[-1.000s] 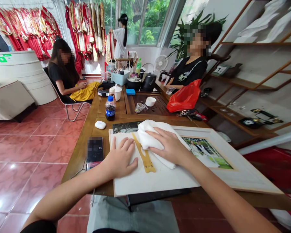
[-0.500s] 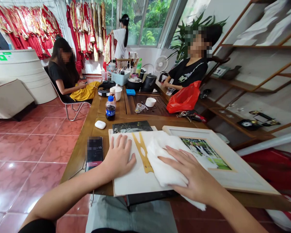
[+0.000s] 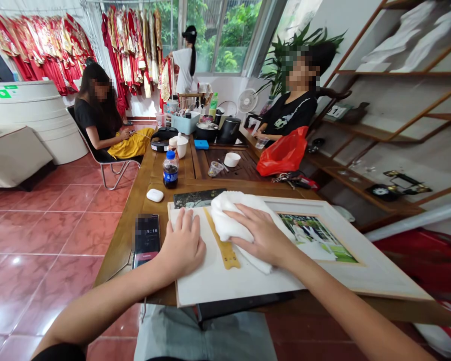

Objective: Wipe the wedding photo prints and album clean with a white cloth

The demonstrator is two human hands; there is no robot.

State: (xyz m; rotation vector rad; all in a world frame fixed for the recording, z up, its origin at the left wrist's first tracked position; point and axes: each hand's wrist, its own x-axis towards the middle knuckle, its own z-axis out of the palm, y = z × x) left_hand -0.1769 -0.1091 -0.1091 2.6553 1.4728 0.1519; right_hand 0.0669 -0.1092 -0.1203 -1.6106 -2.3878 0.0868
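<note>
Board on desk; cloth atop board. Phone left, framed photo right, bottle behind.

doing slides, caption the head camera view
Left hand on white panel, right hand on white cloth, framed photo alongside.

One left hand, one right hand. White cloth: one. White board: one. Yellow strip: one. Framed photo: one. Phone: one. White case: one. Blue-capped bottle: one. Green bottle: one. Small white bowl: one. Lidded white cup: one. Clear cups: at least two. Red plastic bag: one. Black kettle: one. Light-blue basket: one. Flat blue box: one. Counter: one. Other people in view: three.
</note>
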